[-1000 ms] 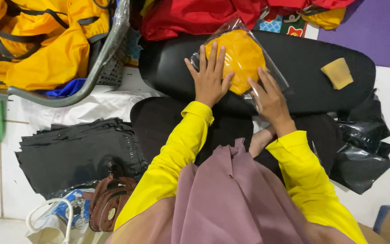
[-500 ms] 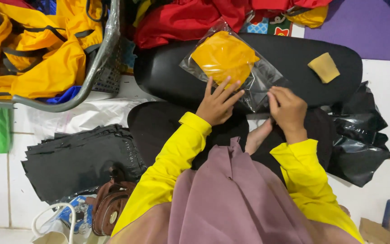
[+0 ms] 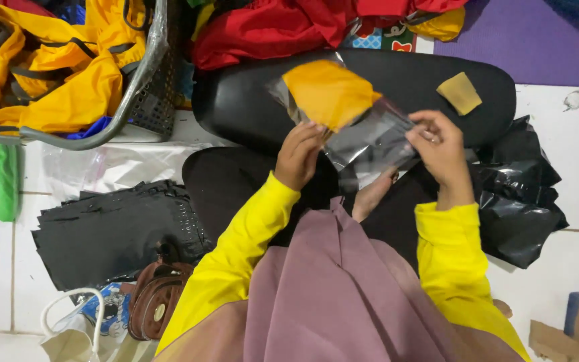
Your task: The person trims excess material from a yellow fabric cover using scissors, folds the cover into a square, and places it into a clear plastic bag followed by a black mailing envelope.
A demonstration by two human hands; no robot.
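A clear plastic bag (image 3: pixel 370 137) with a folded orange-yellow cloth (image 3: pixel 326 90) inside is held up between both hands, above a long black cushion (image 3: pixel 249 100). My left hand (image 3: pixel 299 154) grips the bag's lower left side, beneath the cloth. My right hand (image 3: pixel 440 144) pinches the bag's right edge. Both arms wear yellow sleeves. The cloth fills the bag's far end, while the near end is crumpled and see-through.
A small tan pad (image 3: pixel 459 92) lies on the cushion's right end. A grey basket (image 3: pixel 139 74) of yellow garments stands at the left, red clothing (image 3: pixel 269 27) behind. A stack of black plastic bags (image 3: pixel 112 231) lies left, crumpled black plastic (image 3: pixel 521 201) right, a brown purse (image 3: pixel 155 298) near.
The bagged cloth lay flat on the cushion under both palms. Both hands have since taken hold of it, lifted it and drawn it closer, tilting it.
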